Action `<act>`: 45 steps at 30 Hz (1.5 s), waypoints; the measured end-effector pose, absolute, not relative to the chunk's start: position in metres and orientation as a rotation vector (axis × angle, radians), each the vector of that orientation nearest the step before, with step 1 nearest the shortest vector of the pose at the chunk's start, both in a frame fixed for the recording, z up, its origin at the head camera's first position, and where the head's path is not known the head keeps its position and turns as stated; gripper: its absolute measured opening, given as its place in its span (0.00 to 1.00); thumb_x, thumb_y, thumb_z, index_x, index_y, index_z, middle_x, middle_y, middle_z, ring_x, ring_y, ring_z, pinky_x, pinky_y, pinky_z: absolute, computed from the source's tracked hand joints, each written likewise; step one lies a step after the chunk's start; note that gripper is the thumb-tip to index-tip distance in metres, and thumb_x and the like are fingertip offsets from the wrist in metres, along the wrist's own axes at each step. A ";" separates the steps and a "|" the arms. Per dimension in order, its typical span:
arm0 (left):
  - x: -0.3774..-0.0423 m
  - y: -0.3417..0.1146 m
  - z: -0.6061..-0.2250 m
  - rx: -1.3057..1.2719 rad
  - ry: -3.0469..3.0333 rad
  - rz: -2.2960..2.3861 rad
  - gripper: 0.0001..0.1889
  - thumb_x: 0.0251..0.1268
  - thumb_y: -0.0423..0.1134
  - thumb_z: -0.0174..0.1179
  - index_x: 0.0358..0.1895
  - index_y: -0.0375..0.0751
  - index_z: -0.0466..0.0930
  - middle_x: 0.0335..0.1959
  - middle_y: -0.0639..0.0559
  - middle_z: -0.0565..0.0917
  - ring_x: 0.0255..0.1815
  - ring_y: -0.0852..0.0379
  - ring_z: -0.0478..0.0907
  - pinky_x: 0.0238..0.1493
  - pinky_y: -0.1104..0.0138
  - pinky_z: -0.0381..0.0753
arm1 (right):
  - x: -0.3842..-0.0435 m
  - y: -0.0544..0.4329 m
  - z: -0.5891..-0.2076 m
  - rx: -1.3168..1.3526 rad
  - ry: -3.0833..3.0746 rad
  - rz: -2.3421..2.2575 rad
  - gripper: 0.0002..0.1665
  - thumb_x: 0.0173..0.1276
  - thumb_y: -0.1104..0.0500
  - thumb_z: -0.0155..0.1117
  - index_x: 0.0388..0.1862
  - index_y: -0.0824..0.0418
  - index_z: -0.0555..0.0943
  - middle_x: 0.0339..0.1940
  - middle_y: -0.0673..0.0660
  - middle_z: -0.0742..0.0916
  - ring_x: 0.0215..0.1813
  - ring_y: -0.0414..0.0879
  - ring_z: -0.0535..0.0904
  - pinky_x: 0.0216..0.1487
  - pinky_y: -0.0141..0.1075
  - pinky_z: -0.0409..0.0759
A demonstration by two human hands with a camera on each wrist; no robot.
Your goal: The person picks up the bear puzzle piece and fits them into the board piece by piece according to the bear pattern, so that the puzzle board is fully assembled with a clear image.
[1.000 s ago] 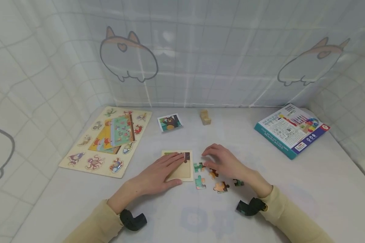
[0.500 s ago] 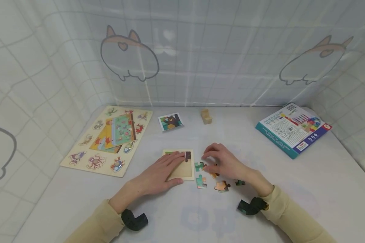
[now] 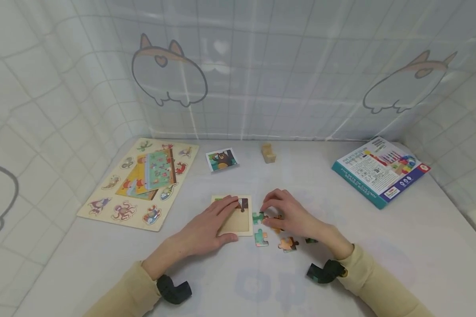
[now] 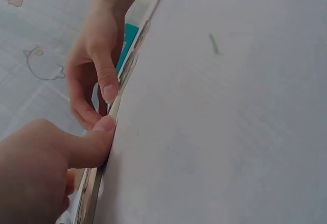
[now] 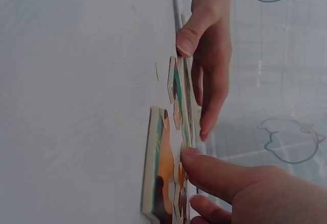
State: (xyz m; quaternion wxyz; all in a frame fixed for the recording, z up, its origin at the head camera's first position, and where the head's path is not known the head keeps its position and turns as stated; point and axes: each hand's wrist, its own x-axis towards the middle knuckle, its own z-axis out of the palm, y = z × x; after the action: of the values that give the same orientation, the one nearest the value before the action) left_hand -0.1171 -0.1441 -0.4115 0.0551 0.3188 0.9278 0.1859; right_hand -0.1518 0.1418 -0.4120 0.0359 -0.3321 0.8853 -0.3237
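In the head view my left hand lies over a small square wooden puzzle tray, fingers extended across its upper part. The left thumb is at the tray's near edge in the left wrist view. Dark picture pieces fill part of the tray's top; its lower part shows bare wood. My right hand pinches a green puzzle piece with thumb and index finger, just beside the tray's right edge. Loose pieces lie near it: a teal one, an orange one, others partly under the hand.
A small bear picture card lies behind the tray, next to a wooden block. At the left is a large sea-animal board with picture cards on it. A boxed toy set sits at the back right.
My right hand has shifted slightly left and down, bringing thumb and index finger onto the green piece, which now sits a little closer to the tray. The left hand has stayed in place.
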 end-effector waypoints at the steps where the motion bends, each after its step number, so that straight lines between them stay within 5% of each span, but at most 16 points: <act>1: -0.117 -0.145 -0.411 0.946 2.826 0.570 0.45 0.67 0.64 0.57 0.80 0.46 0.52 0.82 0.52 0.52 0.82 0.52 0.48 0.79 0.54 0.56 | -0.151 0.141 -0.412 -1.023 2.725 -0.994 0.10 0.65 0.54 0.73 0.45 0.52 0.85 0.53 0.49 0.79 0.57 0.47 0.70 0.58 0.46 0.76; 10: -0.110 -0.176 -0.404 0.770 2.890 0.602 0.43 0.63 0.61 0.64 0.78 0.54 0.57 0.77 0.47 0.65 0.76 0.45 0.64 0.71 0.48 0.70 | -0.150 0.136 -0.415 -1.105 2.750 -1.002 0.10 0.65 0.54 0.73 0.42 0.54 0.83 0.52 0.50 0.79 0.53 0.45 0.69 0.50 0.39 0.74; 24: -0.115 -0.182 -0.401 0.762 2.795 0.624 0.44 0.64 0.58 0.65 0.80 0.57 0.54 0.79 0.49 0.60 0.79 0.46 0.59 0.74 0.49 0.65 | -0.149 0.142 -0.413 -1.146 2.749 -0.933 0.10 0.68 0.57 0.69 0.45 0.59 0.80 0.55 0.53 0.78 0.53 0.46 0.69 0.51 0.39 0.76; 45: -0.119 -0.190 -0.400 0.729 2.797 0.646 0.42 0.63 0.55 0.67 0.78 0.54 0.58 0.76 0.45 0.65 0.76 0.43 0.64 0.73 0.48 0.67 | -0.149 0.141 -0.413 -1.116 2.745 -0.987 0.10 0.71 0.59 0.65 0.46 0.62 0.79 0.54 0.54 0.79 0.52 0.45 0.71 0.55 0.40 0.76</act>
State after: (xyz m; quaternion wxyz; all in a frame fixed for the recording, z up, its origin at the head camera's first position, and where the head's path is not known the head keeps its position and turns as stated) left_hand -0.1186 -0.1900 -0.3998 0.0899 0.2453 0.9405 0.2174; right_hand -0.1491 0.1413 -0.4135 0.0092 -0.3574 0.8788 -0.3159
